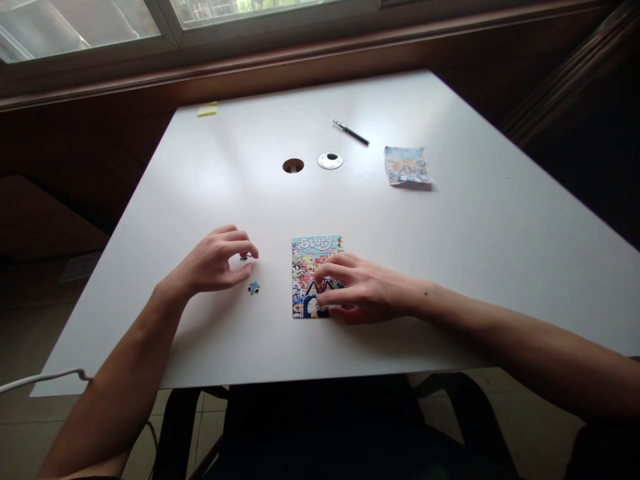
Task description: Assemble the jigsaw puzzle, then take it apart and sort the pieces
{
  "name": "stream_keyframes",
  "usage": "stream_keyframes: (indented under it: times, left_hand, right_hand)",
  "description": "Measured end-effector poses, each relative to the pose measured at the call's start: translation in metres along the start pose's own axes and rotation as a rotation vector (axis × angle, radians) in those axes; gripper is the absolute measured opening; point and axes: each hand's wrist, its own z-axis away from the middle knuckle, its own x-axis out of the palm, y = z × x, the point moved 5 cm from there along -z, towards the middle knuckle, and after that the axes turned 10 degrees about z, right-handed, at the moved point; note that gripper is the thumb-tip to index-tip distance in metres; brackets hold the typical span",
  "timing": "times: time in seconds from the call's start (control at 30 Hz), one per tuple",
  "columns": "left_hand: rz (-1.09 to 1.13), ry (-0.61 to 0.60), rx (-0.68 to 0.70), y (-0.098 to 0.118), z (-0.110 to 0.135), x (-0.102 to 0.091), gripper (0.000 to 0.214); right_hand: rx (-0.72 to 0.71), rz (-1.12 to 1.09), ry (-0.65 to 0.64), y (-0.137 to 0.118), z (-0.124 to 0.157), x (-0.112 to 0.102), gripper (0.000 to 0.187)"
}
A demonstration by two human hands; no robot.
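Observation:
A small jigsaw puzzle (pixel 302 267) with a colourful cartoon picture and a light-blue top lies flat on the table, its right part covered by my right hand (pixel 363 290). The fingers of that hand are bent and spread, with the tips on the puzzle's face. Left of the puzzle, my left hand (pixel 220 261) hovers low with curved fingers, thumb and index finger apart. A dark and red puzzle piece (pixel 245 256) shows partly between those fingers; it seems to lie on the table. Just below the left thumb is a loose blue, black and white puzzle piece (pixel 254 287).
Farther back on the white table (pixel 240 193) are a crumpled printed sheet (pixel 407 166), a black pen (pixel 351 133), a round metal cover (pixel 331 161) and a cable hole (pixel 293 165). A yellow note (pixel 207 109) is at the back left edge. A white cable (pixel 45 380) crosses the front left corner.

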Motion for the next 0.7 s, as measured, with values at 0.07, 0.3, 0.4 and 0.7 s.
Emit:
stream_keyframes:
  times: [0.07,0.3,0.4,0.7]
  left_hand:
    - [0.050,-0.106,-0.049,-0.004,0.002,-0.002,0.012]
    - [0.180,-0.277,-0.028,0.012,0.003,0.004,0.008]
    - [0.203,-0.286,-0.030,0.013,0.004,0.005,0.008]
    - [0.225,-0.287,-0.017,0.017,0.004,0.007,0.010]
  right_hand:
    - [-0.003,0.004,-0.003,0.000,0.000,0.000,0.020]
    - [-0.011,0.016,0.004,-0.002,-0.003,-0.003,0.017]
    - [-0.014,0.019,0.029,-0.001,-0.003,-0.004,0.015]
    - [0.015,0.049,0.055,0.003,-0.002,-0.006,0.005]
